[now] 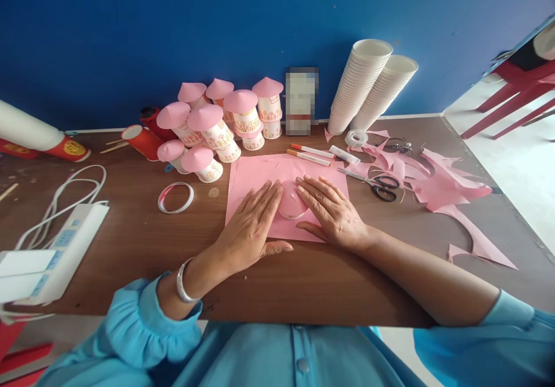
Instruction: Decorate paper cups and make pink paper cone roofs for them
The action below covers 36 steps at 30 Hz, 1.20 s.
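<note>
Head view. We see both hands spread flat, palms down, on a pink paper sheet (254, 174) that lies on the brown bench (143, 242) directly in front of the person. The left hand (254, 225) has its fingers straight and close together, fingertips pointing toward the wall, the thumb extended along the sheet's near edge. The right hand (332, 213) lies likewise flat, fingers slightly fanned and angled toward the left. Neither hand grips anything; the two stand apart, just beside each other.

Between them sits a round pink paper piece (291, 202), touched on either side by the inner fingers. It appears slightly domed, though we cannot tell whether it is a flat disc or a shallow cone.

Beyond the sheet we note two markers (310, 154), black-handled scissors (381, 185) and pink offcuts (442, 187) to the right. Against the blue wall stand paper cups with pink caps (217, 124) and two leaning stacks of white cups (359, 83). A tape ring (176, 197) lies left of the sheet.
</note>
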Tool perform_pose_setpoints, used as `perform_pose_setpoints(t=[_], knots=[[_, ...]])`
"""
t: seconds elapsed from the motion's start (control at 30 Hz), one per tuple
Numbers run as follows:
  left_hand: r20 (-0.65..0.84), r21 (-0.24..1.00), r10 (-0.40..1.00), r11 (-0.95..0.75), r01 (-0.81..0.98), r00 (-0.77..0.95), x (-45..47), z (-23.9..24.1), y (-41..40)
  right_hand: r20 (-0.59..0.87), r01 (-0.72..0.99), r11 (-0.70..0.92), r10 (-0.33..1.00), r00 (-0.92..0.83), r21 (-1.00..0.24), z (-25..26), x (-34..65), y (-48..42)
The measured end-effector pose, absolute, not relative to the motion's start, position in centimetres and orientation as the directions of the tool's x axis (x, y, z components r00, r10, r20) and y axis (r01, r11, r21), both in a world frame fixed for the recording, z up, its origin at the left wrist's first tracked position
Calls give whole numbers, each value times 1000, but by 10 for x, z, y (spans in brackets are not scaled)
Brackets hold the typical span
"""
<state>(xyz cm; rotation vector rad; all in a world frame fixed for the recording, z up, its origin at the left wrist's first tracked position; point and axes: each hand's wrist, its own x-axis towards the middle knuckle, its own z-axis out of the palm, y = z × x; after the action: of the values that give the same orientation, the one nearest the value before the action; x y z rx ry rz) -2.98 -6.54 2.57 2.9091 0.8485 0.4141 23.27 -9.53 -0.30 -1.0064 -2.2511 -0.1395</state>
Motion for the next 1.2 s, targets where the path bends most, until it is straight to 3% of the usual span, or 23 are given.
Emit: perform_pose_setpoints(t=[0.4,0.8,1.2], knots=[[350,63,498,-858,510,793,-30,31,-75,628,710,695,604,-491,-115,0,232,-96],[359,-83,464,-848,523,810,-29,27,-80,625,714,697,586,-516,-64,0,231,-97],[356,-88,455,-853,514,816,-38,24,-82,625,713,697,589,-512,-72,0,231,-98]])
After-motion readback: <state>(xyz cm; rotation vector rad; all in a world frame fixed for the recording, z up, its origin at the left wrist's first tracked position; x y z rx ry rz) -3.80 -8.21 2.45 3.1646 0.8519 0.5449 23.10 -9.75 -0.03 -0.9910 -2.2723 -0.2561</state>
